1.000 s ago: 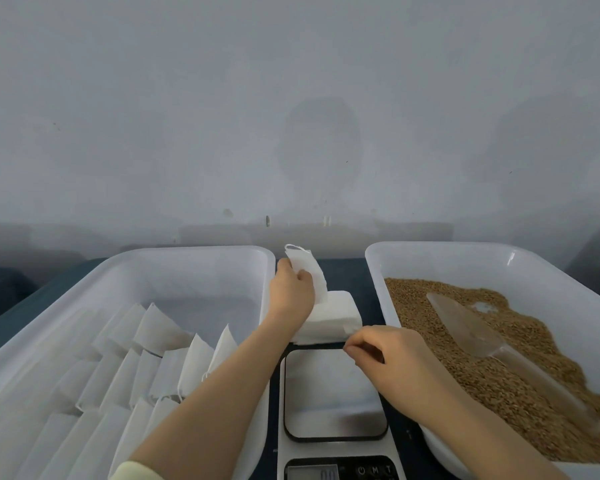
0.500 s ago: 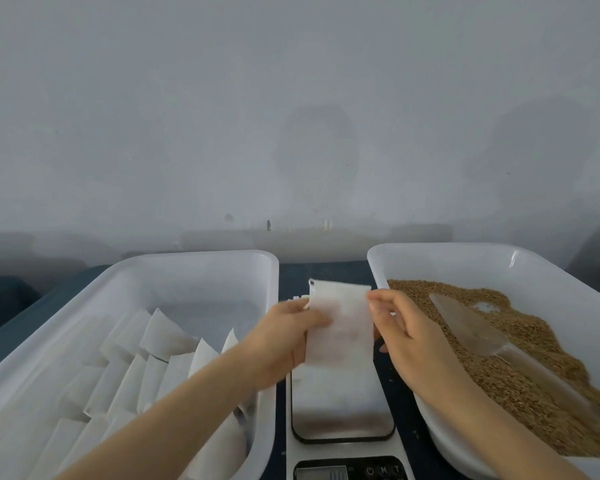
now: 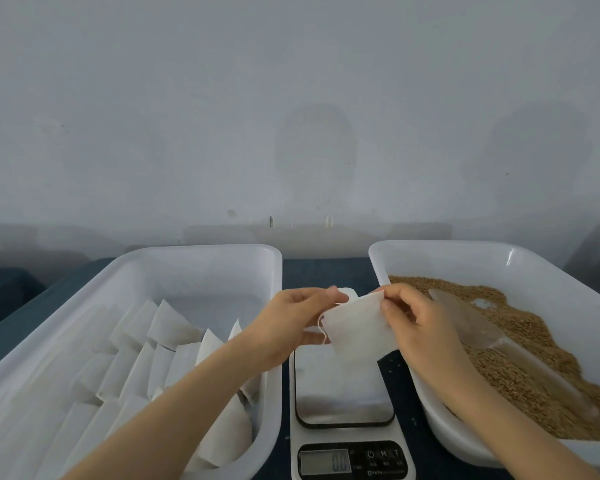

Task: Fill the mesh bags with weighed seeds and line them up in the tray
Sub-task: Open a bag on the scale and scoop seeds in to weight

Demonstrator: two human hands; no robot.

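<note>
Desk (image 3: 329, 271) and trays have not moved. The left tray (image 3: 201, 258) holds rows of leaning bags (image 3: 174, 327). The right tray (image 3: 465, 247) holds the seeds (image 3: 534, 368), with a clear scoop (image 3: 465, 317) lying on them untouched. Between the trays sits the scale (image 3: 343, 386); its plate is bare and its display (image 3: 326, 460) appears to read zero.

The change is in the hands. A second ago the left hand (image 3: 291, 320) was lifting one bag off the stack (image 3: 347, 292) beyond the scale, while the right hand (image 3: 416, 320) waited curled at the plate's far edge. Half a second ago both hands held that bag upright and flat above the plate.

Now the bag (image 3: 357, 327) hangs tilted between the two hands, over the far end of the plate and clear of it. The left fingers (image 3: 333, 296) are curled, thumb on top, and grip the bag's left edge, where its string (image 3: 321, 327) loops out. The right fingers (image 3: 388, 311) pinch the upper right corner between thumb and forefinger, the others loosely bent. The stack shows only as a sliver behind the left fingertips.

Fetching a fresh bag looks finished, and the hands seem set to tease its mouth open. It still looks flat and empty, and nothing has been weighed for it. The right hand will probably have to let go before it can take the scoop.
</note>
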